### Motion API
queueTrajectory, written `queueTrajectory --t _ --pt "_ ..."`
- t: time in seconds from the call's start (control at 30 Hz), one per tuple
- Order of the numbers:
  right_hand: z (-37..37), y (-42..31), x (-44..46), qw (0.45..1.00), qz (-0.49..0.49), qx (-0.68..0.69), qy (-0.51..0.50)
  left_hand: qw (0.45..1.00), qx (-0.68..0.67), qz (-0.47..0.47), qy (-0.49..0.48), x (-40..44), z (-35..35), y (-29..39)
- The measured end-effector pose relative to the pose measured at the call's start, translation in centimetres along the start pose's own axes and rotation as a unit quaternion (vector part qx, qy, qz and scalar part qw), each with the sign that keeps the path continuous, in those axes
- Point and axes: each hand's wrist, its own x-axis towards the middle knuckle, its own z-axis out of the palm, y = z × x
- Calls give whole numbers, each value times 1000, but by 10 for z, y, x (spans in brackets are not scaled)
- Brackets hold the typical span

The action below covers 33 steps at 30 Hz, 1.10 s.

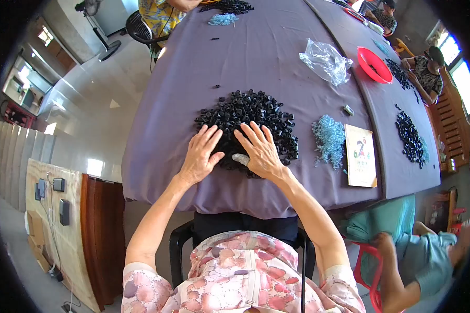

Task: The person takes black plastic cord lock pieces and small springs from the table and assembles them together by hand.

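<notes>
my l hand (pixel 197 155) & r hand (pixel 264 156) rest open, spread on shiny, chunky blk pcs (pixel 256 112); see-thru blue bits (pixel 328 140) by cream booklet (pixel 361 169), cover txt illegible.

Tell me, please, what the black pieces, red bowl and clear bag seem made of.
Black pieces: probably plastic or rubber, slightly shiny, with small highlights.
Red bowl: likely smooth plastic, evenly coloured.
Clear bag: seemingly glossy plastic film, see-through, crinkled, with bright glints.
</notes>
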Motion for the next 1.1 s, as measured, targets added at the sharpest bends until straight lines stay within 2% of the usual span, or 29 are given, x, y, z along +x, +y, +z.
queueTrajectory --t 0.1,0.5,0.6,0.7,0.73,0.77,0.83,0.9,0.93,0.97,1.0,1.03,1.1 --pt "8 9 9 999 -12 -30 -7 999 40 11 -8 13 13 11" --pt "16 39 31 1000 25 -11 -4 998 68 -15 8 14 32 10" --pt "12 41 29 998 19 47 -44 997 71 -21 0 11 31 12" --pt "14 44 22 976 49 209 -42 998 64 -29 -2 10 30 12" --pt "8 38 21 960 80 266 -22 998 61 -30 -2 10 30 12" --pt "8 36 19 945 100 308 51 998 58 -32 -2 10 30 13" --pt "10 37 19 881 205 408 122 999 20 -41 22 12 31 12" --pt "5 39 22 874 213 399 179 998 -18 -47 46 14 38 5" --pt "3 40 24 864 229 407 189 992 -41 -40 108 20 39 7" --pt "1 40 27 854 246 414 199 991 -41 -35 120 24 41 5" --pt "-3 40 25 837 298 424 178 990 -41 -32 132 27 44 3" --pt "-13 38 27 841 324 407 148 988 -40 -29 145 32 44 3" --pt "-1 48 24 895 273 311 169 980 -19 -30 194 40 45 3"
